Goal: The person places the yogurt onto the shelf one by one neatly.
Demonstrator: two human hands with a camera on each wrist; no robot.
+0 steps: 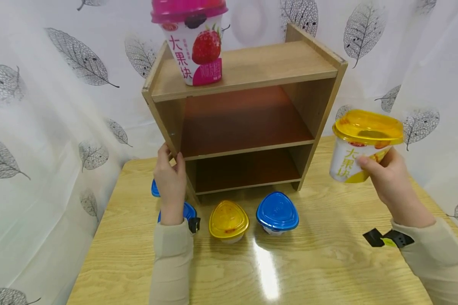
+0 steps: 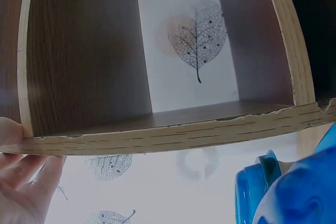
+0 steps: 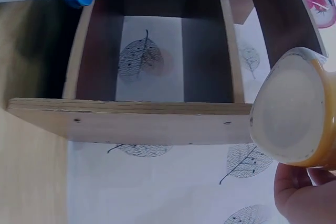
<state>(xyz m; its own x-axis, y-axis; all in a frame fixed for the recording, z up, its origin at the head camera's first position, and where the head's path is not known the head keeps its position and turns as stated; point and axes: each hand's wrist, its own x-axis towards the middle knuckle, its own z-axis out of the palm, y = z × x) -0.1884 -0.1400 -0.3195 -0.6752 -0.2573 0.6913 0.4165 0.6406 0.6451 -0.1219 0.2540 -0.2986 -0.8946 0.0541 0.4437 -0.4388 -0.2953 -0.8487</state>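
A small wooden shelf unit (image 1: 244, 152) stands on the table. My left hand (image 1: 169, 182) grips the front edge of its left side panel; in the left wrist view the thumb lies on the inner side and the fingers (image 2: 44, 182) on the outer. Out to the right of the shelf, my right hand (image 1: 395, 186) holds a yogurt cup (image 1: 343, 159) with a yellow lid, raised above the table and slightly tilted. The cup's pale bottom (image 3: 291, 108) faces the right wrist camera. On the shelf's top board sits a pink-lidded yogurt cup (image 1: 192, 51) with a strawberry picture.
Before the shelf stand a yellow-lidded cup (image 1: 229, 220) and a blue-lidded cup (image 1: 277, 212). Another blue lid (image 1: 188, 210) is partly hidden behind my left wrist, with one more blue lid (image 1: 154, 188) beyond it. A leaf-patterned curtain (image 1: 84, 55) surrounds the table (image 1: 313, 262).
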